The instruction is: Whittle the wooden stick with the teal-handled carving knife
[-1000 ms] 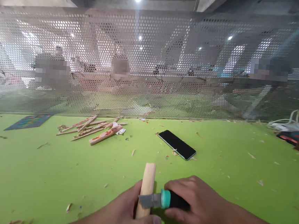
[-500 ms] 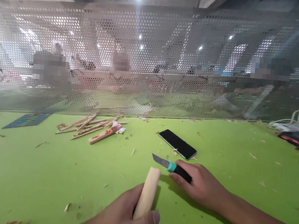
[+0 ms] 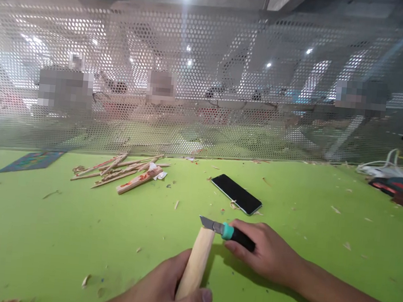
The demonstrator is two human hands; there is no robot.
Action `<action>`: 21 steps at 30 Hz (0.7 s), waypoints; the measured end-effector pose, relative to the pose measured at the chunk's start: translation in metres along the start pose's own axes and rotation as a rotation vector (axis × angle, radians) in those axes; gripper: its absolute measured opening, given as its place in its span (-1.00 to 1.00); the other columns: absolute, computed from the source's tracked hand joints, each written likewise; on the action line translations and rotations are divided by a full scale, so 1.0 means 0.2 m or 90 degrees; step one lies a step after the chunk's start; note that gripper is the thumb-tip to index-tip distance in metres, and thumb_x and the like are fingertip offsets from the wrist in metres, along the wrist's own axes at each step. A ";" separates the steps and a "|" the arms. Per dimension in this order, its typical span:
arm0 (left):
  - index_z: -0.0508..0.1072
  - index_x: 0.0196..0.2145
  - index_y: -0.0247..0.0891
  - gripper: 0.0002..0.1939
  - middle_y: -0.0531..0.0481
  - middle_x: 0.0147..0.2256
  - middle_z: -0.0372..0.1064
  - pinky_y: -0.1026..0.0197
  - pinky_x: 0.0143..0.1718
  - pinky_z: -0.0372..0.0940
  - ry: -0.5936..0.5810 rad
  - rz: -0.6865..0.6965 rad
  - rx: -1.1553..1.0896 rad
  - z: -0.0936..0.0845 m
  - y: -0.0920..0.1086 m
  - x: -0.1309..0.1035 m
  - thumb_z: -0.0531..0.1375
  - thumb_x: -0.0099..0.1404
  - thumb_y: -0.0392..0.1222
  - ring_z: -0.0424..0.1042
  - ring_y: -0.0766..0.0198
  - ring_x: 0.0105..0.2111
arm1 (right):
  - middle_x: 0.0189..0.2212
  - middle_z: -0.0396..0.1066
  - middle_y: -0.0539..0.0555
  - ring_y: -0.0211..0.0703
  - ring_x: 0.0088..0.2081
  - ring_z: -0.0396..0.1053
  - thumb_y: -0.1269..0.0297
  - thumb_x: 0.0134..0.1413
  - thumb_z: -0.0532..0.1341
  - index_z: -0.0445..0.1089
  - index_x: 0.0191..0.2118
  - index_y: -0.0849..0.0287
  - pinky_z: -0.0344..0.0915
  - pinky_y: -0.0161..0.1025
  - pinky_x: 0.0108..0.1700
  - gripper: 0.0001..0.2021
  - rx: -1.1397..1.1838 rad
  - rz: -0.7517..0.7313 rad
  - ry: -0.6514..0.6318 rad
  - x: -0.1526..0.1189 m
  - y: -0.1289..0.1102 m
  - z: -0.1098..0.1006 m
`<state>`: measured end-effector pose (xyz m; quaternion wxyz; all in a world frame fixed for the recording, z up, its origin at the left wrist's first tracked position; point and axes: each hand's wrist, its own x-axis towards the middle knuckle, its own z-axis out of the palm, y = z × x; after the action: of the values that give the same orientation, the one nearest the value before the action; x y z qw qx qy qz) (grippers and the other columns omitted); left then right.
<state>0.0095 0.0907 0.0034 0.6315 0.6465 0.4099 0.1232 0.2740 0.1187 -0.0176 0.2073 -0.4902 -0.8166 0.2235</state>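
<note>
A pale wooden stick (image 3: 196, 264) points up and away from me, its lower part gripped by my left hand (image 3: 172, 284). My right hand (image 3: 263, 250) is closed around the black and teal handle of a utility knife (image 3: 228, 231). The knife's grey blade lies across the far end of the stick, its tip pointing left. Whether the edge cuts into the wood cannot be made out. Beyond the knife, a black phone (image 3: 236, 194) lies flat on the green table (image 3: 110, 227).
Thin sticks (image 3: 115, 169) and a red-stained wood piece (image 3: 138, 181) with white tissue lie at the back left, near a blue patterned sheet (image 3: 33, 160). A perforated screen (image 3: 197, 122) lines the back edge. A power drill (image 3: 399, 187) and white cable (image 3: 385, 167) are at right. Shavings dot the table.
The knife has moved slightly left and down, so its blade is now over the stick's far end instead of above and right of it. The view has shifted slightly.
</note>
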 end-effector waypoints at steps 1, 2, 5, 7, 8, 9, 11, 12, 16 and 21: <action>0.32 -0.07 -0.30 -0.48 0.08 -0.36 0.15 0.25 -0.38 0.11 -0.003 0.001 -0.008 0.00 0.00 0.00 0.21 0.27 0.20 0.15 0.32 -0.39 | -0.54 0.29 -0.07 -0.22 -0.53 0.22 -0.21 0.36 0.08 0.33 -0.31 0.13 0.01 -0.29 -0.46 -0.52 0.000 0.000 -0.001 0.00 0.00 0.00; 0.33 -0.06 -0.30 -0.46 0.07 -0.35 0.16 0.25 -0.38 0.11 -0.004 0.000 -0.016 0.00 0.00 0.00 0.21 0.26 0.22 0.15 0.32 -0.39 | -0.55 0.29 -0.07 -0.23 -0.53 0.22 -0.21 0.36 0.08 0.32 -0.32 0.13 0.01 -0.29 -0.46 -0.52 0.000 0.000 -0.001 0.00 0.00 0.00; 0.33 -0.07 -0.29 -0.44 0.06 -0.34 0.16 0.24 -0.37 0.12 0.002 -0.005 -0.026 0.00 0.01 0.01 0.23 0.23 0.25 0.16 0.30 -0.37 | -0.56 0.27 -0.07 -0.23 -0.53 0.20 -0.21 0.36 0.08 0.31 -0.33 0.13 0.00 -0.29 -0.46 -0.52 -0.004 -0.003 0.001 0.00 0.00 0.00; 0.34 -0.09 -0.28 -0.46 0.06 -0.34 0.17 0.24 -0.37 0.12 -0.001 -0.013 -0.025 0.00 0.01 0.01 0.24 0.21 0.23 0.17 0.30 -0.37 | -0.56 0.27 -0.07 -0.23 -0.53 0.21 -0.22 0.35 0.08 0.32 -0.33 0.13 0.00 -0.29 -0.46 -0.51 -0.003 -0.002 0.000 0.00 0.01 0.01; 0.34 -0.11 -0.28 -0.47 0.06 -0.34 0.17 0.24 -0.37 0.12 -0.003 -0.017 -0.023 0.00 0.02 0.01 0.24 0.20 0.22 0.17 0.29 -0.37 | -0.56 0.27 -0.08 -0.23 -0.54 0.21 -0.23 0.35 0.08 0.32 -0.33 0.13 -0.01 -0.29 -0.47 -0.51 -0.001 -0.001 -0.001 0.00 0.01 0.01; 0.34 -0.12 -0.28 -0.48 0.06 -0.35 0.17 0.24 -0.36 0.12 -0.004 -0.021 -0.021 0.00 0.02 0.01 0.24 0.19 0.21 0.18 0.29 -0.37 | -0.56 0.26 -0.08 -0.24 -0.54 0.20 -0.23 0.35 0.08 0.32 -0.34 0.13 -0.01 -0.29 -0.47 -0.51 0.001 0.000 -0.001 0.00 0.01 0.02; 0.33 -0.13 -0.27 -0.49 0.05 -0.34 0.18 0.24 -0.36 0.13 -0.014 -0.030 -0.016 -0.01 0.02 0.01 0.24 0.19 0.21 0.18 0.29 -0.37 | -0.57 0.24 -0.09 -0.25 -0.55 0.19 -0.23 0.34 0.09 0.32 -0.35 0.13 -0.02 -0.29 -0.48 -0.51 0.005 0.000 -0.004 0.00 0.02 0.02; 0.33 -0.13 -0.27 -0.49 0.05 -0.34 0.18 0.24 -0.36 0.13 -0.017 -0.033 -0.013 -0.01 0.02 0.01 0.24 0.19 0.21 0.18 0.29 -0.37 | -0.57 0.24 -0.09 -0.25 -0.55 0.19 -0.22 0.34 0.09 0.32 -0.35 0.13 -0.02 -0.29 -0.48 -0.52 0.008 -0.001 -0.005 0.00 0.02 0.02; 0.33 -0.11 -0.27 -0.50 0.06 -0.33 0.18 0.25 -0.36 0.13 -0.014 -0.036 -0.009 -0.01 0.01 0.00 0.24 0.21 0.20 0.18 0.30 -0.37 | -0.55 0.26 -0.08 -0.24 -0.53 0.21 -0.21 0.35 0.09 0.34 -0.32 0.14 0.00 -0.29 -0.46 -0.53 0.005 -0.009 0.003 0.00 0.01 0.02; 0.34 -0.09 -0.26 -0.45 0.08 -0.34 0.16 0.26 -0.36 0.13 -0.028 -0.007 -0.033 -0.01 -0.01 0.01 0.28 0.19 0.23 0.17 0.32 -0.37 | -0.56 0.24 -0.10 -0.25 -0.53 0.19 -0.20 0.36 0.09 0.34 -0.32 0.13 0.00 -0.29 -0.45 -0.53 -0.002 -0.006 0.000 0.00 0.01 0.02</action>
<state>0.0091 0.0930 0.0010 0.6574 0.6304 0.3962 0.1159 0.2736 0.1186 -0.0223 0.2075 -0.4870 -0.8191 0.2212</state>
